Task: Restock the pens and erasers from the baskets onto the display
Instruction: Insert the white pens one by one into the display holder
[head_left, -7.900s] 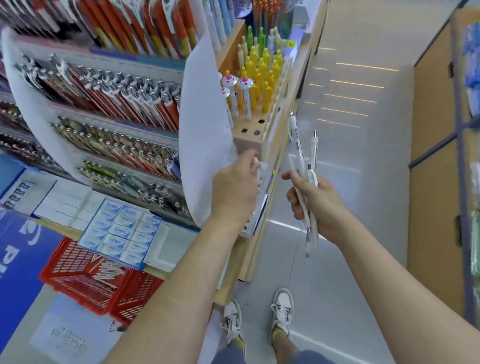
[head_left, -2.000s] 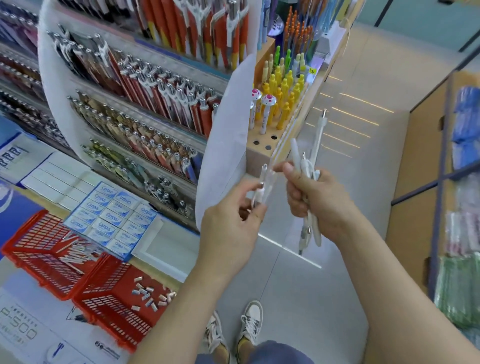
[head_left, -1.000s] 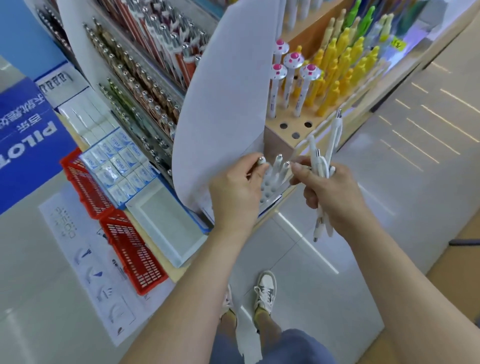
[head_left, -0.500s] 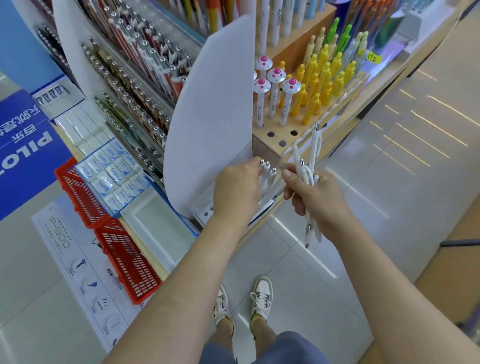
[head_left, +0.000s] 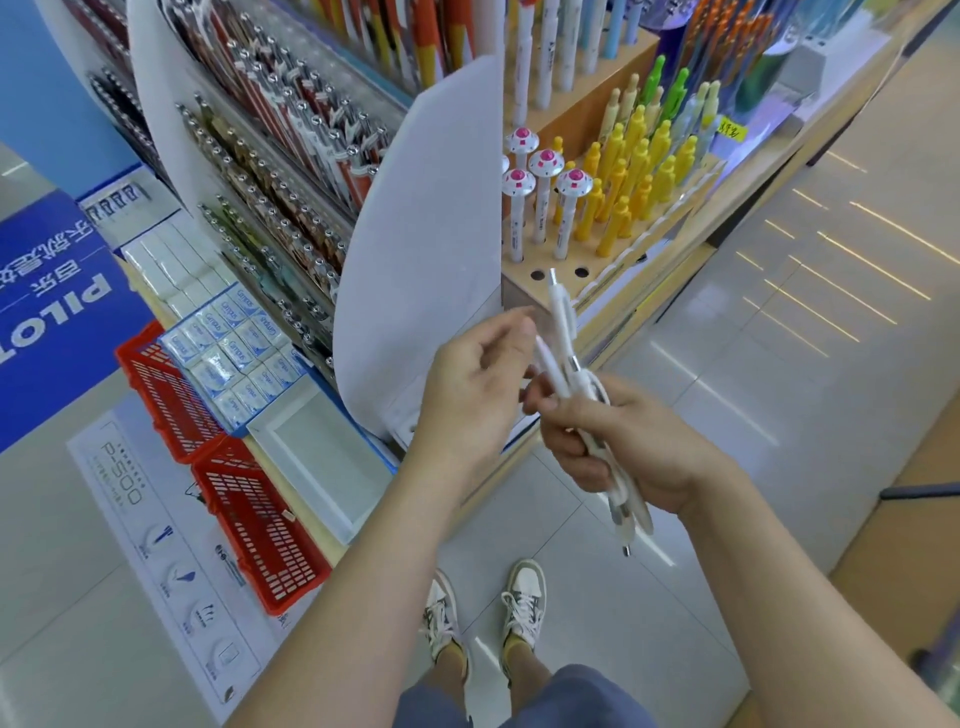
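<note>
Red baskets (head_left: 244, 499): two plastic mesh baskets sit end to end on the low shelf edge at the left; one small pale piece shows in the nearer one, too small to identify.
Erasers (head_left: 236, 353): blue-and-white wrapped blocks lie in rows on the shelf just behind the baskets, with plain white boxes further back.
White tray (head_left: 322, 462): a shallow tray sits beside the erasers, to the right of the nearer basket.
Pen racks (head_left: 280, 171): tiers of clipped pens slope upward on the curved white display above the erasers.
White side panel (head_left: 431, 249): a curved sheet closes off the end of that display, directly behind the left hand.
Left hand (head_left: 472, 395): raised in front of the panel, thumb and fingers loosely spread and gripping nothing, its fingertips close to the pens in the other hand.
White pens (head_left: 563, 332): a small bunch, tilted, tops pointing up toward the display, tips pointing at the floor.
Right hand (head_left: 618, 441): fingers wrapped tight around the middle of the white pens, well above the tiled floor.
Wooden pen block (head_left: 587, 111): behind the hands, it holds yellow pens and mushroom-topped pens (head_left: 543, 182) upright in drilled holes, with some front holes open.
</note>
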